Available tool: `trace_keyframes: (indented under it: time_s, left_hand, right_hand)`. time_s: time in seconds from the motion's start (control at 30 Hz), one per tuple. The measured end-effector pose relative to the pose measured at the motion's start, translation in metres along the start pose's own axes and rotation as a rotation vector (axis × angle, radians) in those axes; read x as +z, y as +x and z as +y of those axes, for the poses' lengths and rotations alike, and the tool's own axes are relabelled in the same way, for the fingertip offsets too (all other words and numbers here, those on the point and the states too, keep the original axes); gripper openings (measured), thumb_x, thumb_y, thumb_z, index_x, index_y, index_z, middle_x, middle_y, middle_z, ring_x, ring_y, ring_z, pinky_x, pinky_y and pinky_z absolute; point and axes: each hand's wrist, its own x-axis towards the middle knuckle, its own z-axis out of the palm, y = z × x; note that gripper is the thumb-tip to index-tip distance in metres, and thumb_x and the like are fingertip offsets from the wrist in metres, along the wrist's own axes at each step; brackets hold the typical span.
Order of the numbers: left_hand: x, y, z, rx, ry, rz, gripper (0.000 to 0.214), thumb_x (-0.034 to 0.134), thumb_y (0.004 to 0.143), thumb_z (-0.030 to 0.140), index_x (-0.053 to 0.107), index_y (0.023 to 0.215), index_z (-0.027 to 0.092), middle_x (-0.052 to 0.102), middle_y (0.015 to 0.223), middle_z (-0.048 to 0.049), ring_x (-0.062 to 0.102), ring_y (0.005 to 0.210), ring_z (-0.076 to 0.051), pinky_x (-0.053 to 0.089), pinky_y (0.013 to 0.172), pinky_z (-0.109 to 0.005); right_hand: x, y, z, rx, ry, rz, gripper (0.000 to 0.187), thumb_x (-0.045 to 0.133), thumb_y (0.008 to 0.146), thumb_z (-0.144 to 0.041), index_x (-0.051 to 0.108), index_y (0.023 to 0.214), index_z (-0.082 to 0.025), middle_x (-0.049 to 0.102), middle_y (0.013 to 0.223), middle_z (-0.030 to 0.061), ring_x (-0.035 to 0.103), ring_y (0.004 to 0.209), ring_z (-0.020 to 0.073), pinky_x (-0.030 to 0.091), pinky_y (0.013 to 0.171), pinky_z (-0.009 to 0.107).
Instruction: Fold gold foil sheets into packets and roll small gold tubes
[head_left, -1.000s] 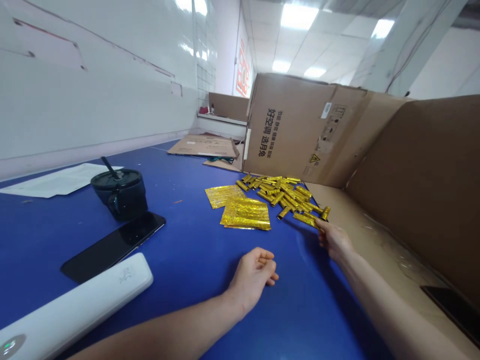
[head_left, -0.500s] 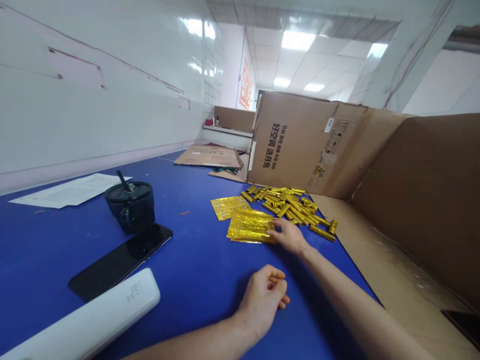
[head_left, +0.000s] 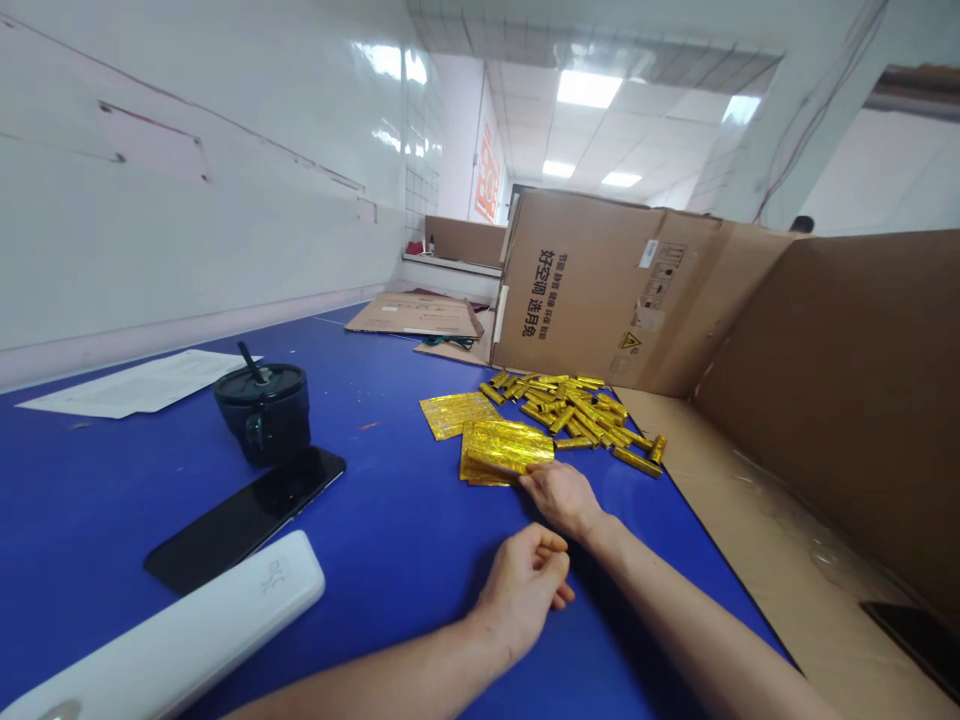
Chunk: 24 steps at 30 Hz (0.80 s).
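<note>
My right hand (head_left: pixel 559 497) lies at the near edge of a stack of flat gold foil sachets (head_left: pixel 506 450), its fingertips pinching the end of a gold foil stick (head_left: pixel 491 467) laid across the stack. Behind it are a second flat gold sachet (head_left: pixel 456 415) and a loose heap of rolled gold foil sticks (head_left: pixel 574 412). My left hand (head_left: pixel 521 587) rests on the blue table (head_left: pixel 390 400) just below the right wrist, fingers curled and holding nothing.
To the left stand a black lidded cup with a straw (head_left: pixel 262 415), a black smartphone (head_left: pixel 244 520), a white bar-shaped device (head_left: pixel 169 625) and a paper sheet (head_left: pixel 139 385). A large cardboard box (head_left: pixel 592 285) and a cardboard sheet (head_left: pixel 750 500) border the table on the right.
My right hand has moved left from the loose sticks to the flat sachet stack, and a gold stick now lies across that stack. My left hand has barely moved.
</note>
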Motion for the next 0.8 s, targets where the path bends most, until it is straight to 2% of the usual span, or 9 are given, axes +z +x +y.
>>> trace_keyframes:
  time_s: [0.17, 0.3, 0.37, 0.43, 0.53, 0.6, 0.7, 0.77, 0.8]
  left_hand:
    - [-0.001, -0.001, 0.001, 0.013, 0.056, -0.007, 0.010, 0.045, 0.072, 0.018, 0.048, 0.080, 0.012, 0.051, 0.057, 0.0008, 0.053, 0.049, -0.011, 0.042, 0.047, -0.022]
    - [-0.004, -0.008, 0.005, 0.169, 0.266, 0.023, 0.018, 0.045, 0.074, 0.019, 0.053, 0.089, 0.013, 0.056, 0.084, -0.0073, 0.057, 0.072, -0.016, 0.046, 0.063, -0.027]
    - [-0.007, -0.012, 0.007, 0.288, 0.388, 0.063, 0.028, 0.046, 0.072, 0.017, 0.053, 0.099, 0.014, 0.052, 0.104, -0.0102, 0.052, 0.094, -0.019, 0.042, 0.080, -0.031]
    - [-0.009, -0.016, 0.010, 0.381, 0.495, 0.064, 0.047, 0.051, 0.069, 0.015, 0.045, 0.116, 0.017, 0.039, 0.125, -0.0103, 0.036, 0.115, -0.022, 0.029, 0.096, -0.036]
    - [-0.012, -0.017, 0.011, 0.438, 0.673, -0.060, 0.076, 0.060, 0.063, 0.018, 0.026, 0.131, 0.020, 0.017, 0.139, -0.0072, 0.015, 0.126, -0.024, 0.014, 0.102, -0.041]
    - [-0.014, -0.016, 0.011, 0.465, 0.775, -0.169, 0.078, 0.061, 0.063, 0.019, 0.025, 0.131, 0.020, 0.017, 0.139, -0.0066, 0.014, 0.126, -0.024, 0.014, 0.102, -0.042]
    - [-0.017, -0.012, 0.012, 0.556, 0.857, -0.202, 0.051, 0.051, 0.073, 0.017, 0.041, 0.123, 0.022, 0.035, 0.132, -0.0059, 0.028, 0.122, -0.021, 0.022, 0.100, -0.040]
    - [-0.020, -0.009, 0.015, 0.672, 0.892, -0.128, 0.035, 0.045, 0.079, 0.017, 0.053, 0.112, 0.024, 0.046, 0.124, -0.0056, 0.035, 0.117, -0.020, 0.025, 0.097, -0.038]
    - [-0.023, -0.009, 0.017, 0.744, 0.912, -0.063, 0.031, 0.043, 0.080, 0.016, 0.057, 0.107, 0.024, 0.046, 0.124, -0.0050, 0.034, 0.118, -0.020, 0.025, 0.097, -0.039]
  right_hand:
    - [-0.016, -0.009, 0.015, 0.179, 0.323, 0.205, 0.028, 0.047, 0.073, -0.038, 0.053, 0.055, -0.019, 0.058, 0.065, 0.0018, 0.054, 0.073, 0.0176, 0.038, 0.065, 0.025]
    - [-0.028, -0.030, 0.027, 0.400, 0.693, 0.349, 0.024, 0.039, 0.074, -0.038, 0.050, 0.064, -0.018, 0.055, 0.055, 0.0006, 0.056, 0.060, 0.0180, 0.043, 0.053, 0.026]
    - [-0.031, -0.047, 0.025, 0.473, 0.883, 0.331, 0.019, 0.041, 0.072, -0.034, 0.050, 0.069, -0.018, 0.057, 0.056, 0.0017, 0.058, 0.058, 0.0181, 0.046, 0.054, 0.028]
    - [-0.031, -0.066, 0.019, 0.523, 1.039, 0.279, 0.014, 0.045, 0.070, -0.029, 0.052, 0.073, -0.017, 0.060, 0.059, 0.0039, 0.061, 0.060, 0.0188, 0.048, 0.059, 0.031]
    - [-0.028, -0.094, 0.004, 0.583, 1.221, 0.173, 0.014, 0.048, 0.071, -0.026, 0.056, 0.076, -0.015, 0.063, 0.062, 0.0075, 0.062, 0.062, 0.0204, 0.049, 0.063, 0.034]
    - [-0.028, -0.108, -0.006, 0.645, 1.535, 0.079, 0.013, 0.052, 0.072, -0.024, 0.058, 0.078, -0.015, 0.065, 0.066, 0.0072, 0.063, 0.066, 0.0198, 0.048, 0.069, 0.034]
    - [-0.033, -0.123, -0.015, 0.530, 1.669, 0.000, 0.013, 0.056, 0.073, -0.027, 0.062, 0.080, -0.017, 0.066, 0.075, 0.0050, 0.062, 0.070, 0.0176, 0.045, 0.074, 0.033]
    - [-0.040, -0.128, -0.015, 0.383, 1.559, -0.035, 0.016, 0.058, 0.073, -0.029, 0.065, 0.079, -0.016, 0.067, 0.077, 0.0050, 0.061, 0.073, 0.0176, 0.042, 0.078, 0.033]
    - [-0.043, -0.130, -0.014, 0.307, 1.483, -0.046, 0.017, 0.059, 0.073, -0.030, 0.066, 0.079, -0.016, 0.067, 0.077, 0.0051, 0.060, 0.075, 0.0180, 0.041, 0.081, 0.033]
